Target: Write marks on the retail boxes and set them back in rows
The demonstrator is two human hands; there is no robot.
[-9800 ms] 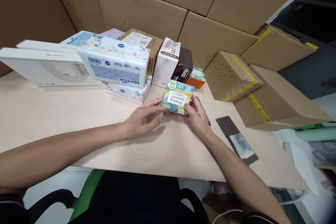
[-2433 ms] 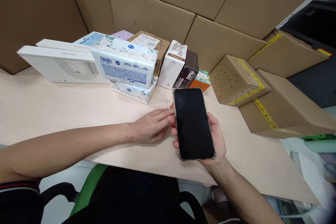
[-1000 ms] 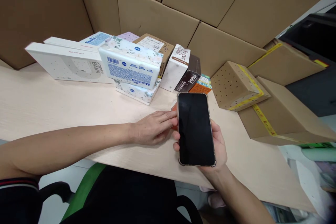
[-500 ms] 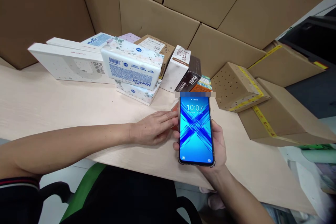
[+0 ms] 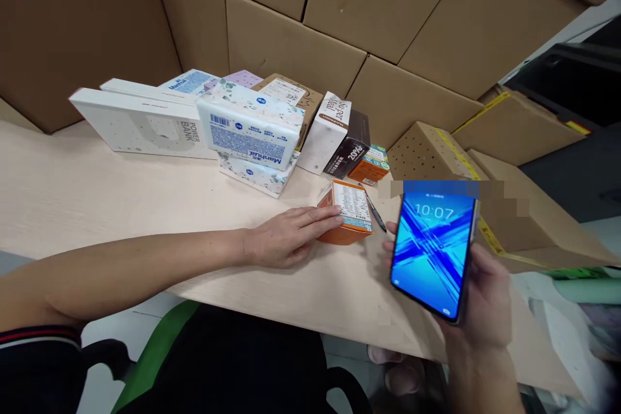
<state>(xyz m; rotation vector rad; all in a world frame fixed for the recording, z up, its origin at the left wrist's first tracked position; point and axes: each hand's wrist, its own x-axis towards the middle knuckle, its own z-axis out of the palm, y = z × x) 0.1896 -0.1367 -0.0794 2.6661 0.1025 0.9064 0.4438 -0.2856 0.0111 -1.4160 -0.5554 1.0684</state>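
A phone (image 5: 429,252), its lit screen marked 10:07, is clasped in the right hand (image 5: 485,297) towards the right end of the counter (image 5: 169,200). Well apart from it, the left hand (image 5: 288,236) is laid outstretched against an orange box (image 5: 352,207) set on the counter. Beside the box, a pen (image 5: 376,210) is seen.

White POWER BANK box (image 5: 140,123) at left; Manhua pack (image 5: 250,126) on a second pack (image 5: 255,174); white Su-per Meal box (image 5: 324,139) beside dark 20% box (image 5: 350,145); pen (image 5: 376,212) on tabletop (image 5: 160,207); yellow-taped carton (image 5: 418,150) at right.
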